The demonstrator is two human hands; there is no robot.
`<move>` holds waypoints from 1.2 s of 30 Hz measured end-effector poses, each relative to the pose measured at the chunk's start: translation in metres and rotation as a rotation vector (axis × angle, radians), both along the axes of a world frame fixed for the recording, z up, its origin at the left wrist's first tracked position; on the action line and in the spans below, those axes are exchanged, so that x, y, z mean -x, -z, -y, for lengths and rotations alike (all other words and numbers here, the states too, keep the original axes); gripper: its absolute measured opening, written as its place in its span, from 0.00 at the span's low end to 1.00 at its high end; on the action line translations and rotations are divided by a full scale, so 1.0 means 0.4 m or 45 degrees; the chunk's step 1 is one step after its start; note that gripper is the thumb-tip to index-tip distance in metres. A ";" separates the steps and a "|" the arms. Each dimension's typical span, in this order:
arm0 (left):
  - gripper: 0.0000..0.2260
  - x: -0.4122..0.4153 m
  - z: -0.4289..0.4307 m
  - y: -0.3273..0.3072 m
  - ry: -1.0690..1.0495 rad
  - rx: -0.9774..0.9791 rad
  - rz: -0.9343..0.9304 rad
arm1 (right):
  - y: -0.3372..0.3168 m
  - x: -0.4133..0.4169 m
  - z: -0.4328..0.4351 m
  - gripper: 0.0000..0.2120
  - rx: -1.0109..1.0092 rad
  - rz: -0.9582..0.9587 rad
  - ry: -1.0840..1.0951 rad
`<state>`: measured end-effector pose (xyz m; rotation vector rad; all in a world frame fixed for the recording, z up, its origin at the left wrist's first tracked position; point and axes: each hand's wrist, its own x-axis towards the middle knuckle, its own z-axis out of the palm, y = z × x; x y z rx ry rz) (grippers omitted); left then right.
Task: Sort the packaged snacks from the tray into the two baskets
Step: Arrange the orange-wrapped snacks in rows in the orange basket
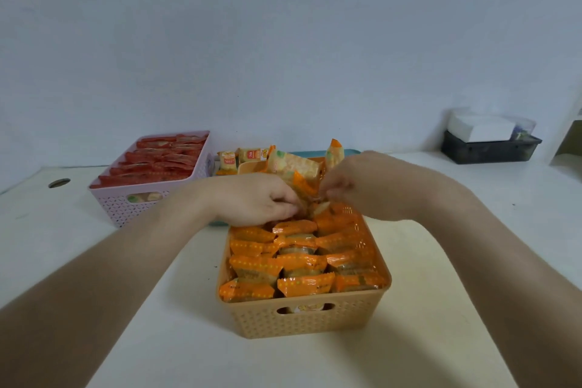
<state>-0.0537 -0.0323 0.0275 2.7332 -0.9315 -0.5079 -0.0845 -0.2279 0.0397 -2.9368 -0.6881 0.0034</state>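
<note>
An orange basket (304, 320) stands in front of me, packed with rows of orange-wrapped snacks (302, 285). Both hands reach into its far end. My left hand (252, 198) has its fingers curled down among the packets there. My right hand (356, 186) pinches an orange-and-cream snack packet (294, 172) that stands tilted above the basket. Behind the basket lies a teal tray (318, 153) with a few orange packets (248, 156) on it. A pink basket (138, 203) at the left back holds red-wrapped snacks (157, 162).
The baskets stand on a white table (456, 261) against a pale wall. A dark bin (488, 149) with a white box sits at the back right. A round cable hole (59, 183) is at the left back.
</note>
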 end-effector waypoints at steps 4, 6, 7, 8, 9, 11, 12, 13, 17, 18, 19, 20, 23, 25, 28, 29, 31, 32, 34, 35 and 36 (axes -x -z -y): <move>0.16 -0.038 -0.018 0.001 -0.002 -0.405 0.585 | 0.003 -0.036 -0.037 0.08 -0.337 0.100 -0.142; 0.15 -0.050 -0.023 0.011 0.029 -0.562 0.718 | 0.007 -0.058 -0.065 0.08 -0.203 -0.052 -0.223; 0.12 -0.051 -0.021 0.015 0.059 -0.632 0.755 | 0.013 -0.069 -0.077 0.08 -0.061 -0.121 -0.251; 0.09 -0.052 -0.017 0.015 0.095 -0.691 0.789 | 0.019 -0.080 -0.088 0.09 0.065 -0.162 -0.268; 0.07 -0.048 -0.010 0.015 0.134 -0.732 0.819 | 0.028 -0.088 -0.094 0.09 0.133 -0.162 -0.267; 0.06 -0.044 -0.001 0.022 0.183 -0.770 0.863 | 0.044 -0.103 -0.098 0.11 0.119 -0.100 -0.221; 0.06 -0.045 0.000 0.029 0.179 -0.774 0.867 | 0.052 -0.108 -0.099 0.12 0.095 -0.072 -0.205; 0.07 -0.048 -0.002 0.036 0.168 -0.761 0.868 | 0.062 -0.111 -0.098 0.11 0.069 -0.059 -0.198; 0.07 -0.070 -0.015 0.037 0.126 -0.587 0.852 | 0.068 -0.114 -0.089 0.12 0.012 -0.101 -0.188; 0.06 -0.071 -0.017 0.030 0.107 -0.562 0.831 | 0.065 -0.116 -0.090 0.12 0.029 -0.098 -0.196; 0.06 -0.070 -0.018 0.025 0.094 -0.565 0.795 | 0.062 -0.119 -0.095 0.11 0.062 -0.069 -0.210; 0.06 -0.072 -0.017 0.026 0.102 -0.597 0.745 | 0.060 -0.125 -0.104 0.09 0.108 -0.024 -0.219; 0.08 -0.074 -0.005 0.048 0.277 -0.791 0.659 | 0.060 -0.143 -0.146 0.03 0.250 0.088 -0.200; 0.11 -0.088 -0.002 0.062 0.378 -0.859 0.662 | 0.061 -0.156 -0.164 0.05 0.326 0.040 -0.167; 0.14 -0.101 0.004 0.070 0.479 -0.949 0.620 | 0.073 -0.171 -0.166 0.05 0.318 -0.028 -0.197; 0.16 -0.101 0.009 0.073 0.511 -0.989 0.623 | 0.079 -0.173 -0.164 0.08 0.298 -0.022 -0.205; 0.16 -0.100 0.016 0.072 0.533 -1.024 0.666 | 0.090 -0.175 -0.158 0.12 0.241 -0.014 -0.191; 0.15 -0.098 0.017 0.069 0.530 -1.021 0.693 | 0.094 -0.174 -0.157 0.12 0.213 -0.014 -0.184; 0.13 -0.091 0.016 0.062 0.521 -1.015 0.751 | 0.101 -0.172 -0.154 0.10 0.174 -0.012 -0.168; 0.12 -0.087 0.015 0.058 0.515 -1.020 0.776 | 0.104 -0.172 -0.153 0.09 0.159 -0.011 -0.169; 0.11 -0.082 0.014 0.052 0.497 -1.017 0.788 | 0.107 -0.175 -0.152 0.07 0.138 -0.012 -0.168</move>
